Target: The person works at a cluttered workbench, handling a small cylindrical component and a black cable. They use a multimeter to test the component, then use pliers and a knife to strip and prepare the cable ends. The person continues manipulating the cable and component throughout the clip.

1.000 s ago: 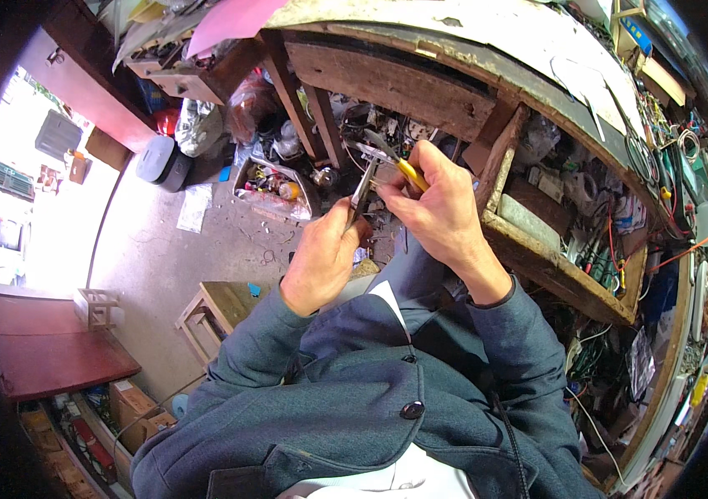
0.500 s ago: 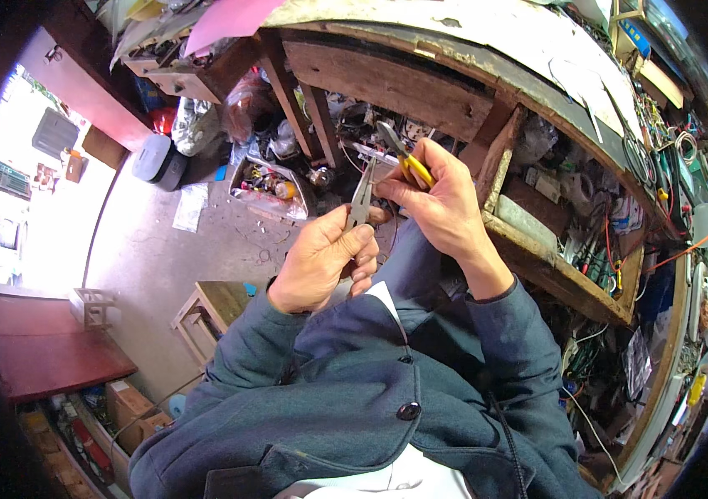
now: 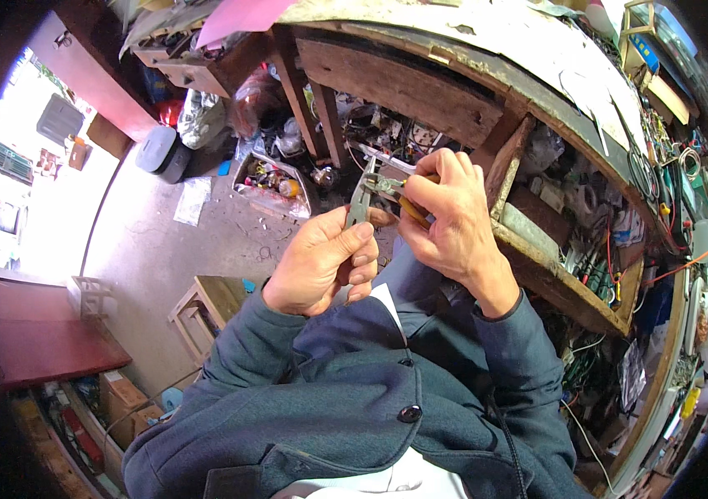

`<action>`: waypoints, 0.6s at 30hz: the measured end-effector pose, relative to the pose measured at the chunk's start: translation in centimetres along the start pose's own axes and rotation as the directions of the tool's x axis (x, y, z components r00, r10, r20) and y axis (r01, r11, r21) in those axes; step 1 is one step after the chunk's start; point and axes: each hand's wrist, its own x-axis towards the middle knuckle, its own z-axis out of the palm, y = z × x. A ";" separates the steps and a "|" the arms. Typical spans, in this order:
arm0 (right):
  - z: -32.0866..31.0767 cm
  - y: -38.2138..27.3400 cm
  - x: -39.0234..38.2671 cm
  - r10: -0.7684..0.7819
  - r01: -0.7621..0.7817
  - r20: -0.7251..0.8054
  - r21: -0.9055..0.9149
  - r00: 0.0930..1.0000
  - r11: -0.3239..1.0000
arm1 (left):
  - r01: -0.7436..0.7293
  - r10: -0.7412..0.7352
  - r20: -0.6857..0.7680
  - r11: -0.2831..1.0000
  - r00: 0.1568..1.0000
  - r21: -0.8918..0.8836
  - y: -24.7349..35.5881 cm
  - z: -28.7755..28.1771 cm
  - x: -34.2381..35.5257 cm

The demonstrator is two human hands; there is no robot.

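Note:
My left hand [image 3: 316, 262] is closed around a pair of grey long-nose pliers [image 3: 360, 206], with their narrow jaws pointing up and away from me. In my right hand [image 3: 460, 218] is a pair of yellow-handled cutting pliers [image 3: 389, 190]. Their metal head points left and meets or overlaps the long-nose jaws near the tip. Whatever small piece may lie between the two tools is too small to make out. My fingers hide most of both tools' handles. Both hands are above my lap, in front of the workbench.
A worn wooden workbench [image 3: 395, 79] curves across the far side and right, its shelves crammed with wires and tools. A box of parts [image 3: 275, 187] sits on the floor beyond my left hand. A small wooden stool [image 3: 219, 303] and a red tabletop [image 3: 46, 341] are at left.
My right hand has turned, swinging the cutting pliers from pointing up to pointing left against the long-nose pliers' jaws. My left hand has stayed nearly in place.

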 end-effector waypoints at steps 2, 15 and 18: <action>-0.1 -0.2 0.0 -0.033 0.031 -0.025 -0.070 0.999 0.997 | -0.002 0.002 -0.004 1.000 1.000 0.026 -0.1 0.1 0.0; 0.6 -0.8 -0.4 -0.076 0.071 -0.019 -0.180 0.997 0.981 | -0.039 0.056 -0.073 0.975 0.996 0.217 -0.5 1.0 -0.3; 1.3 -0.3 -0.8 -0.094 0.082 -0.064 -0.175 0.993 0.981 | -0.058 0.082 -0.080 0.963 0.993 0.263 -0.6 1.5 -0.5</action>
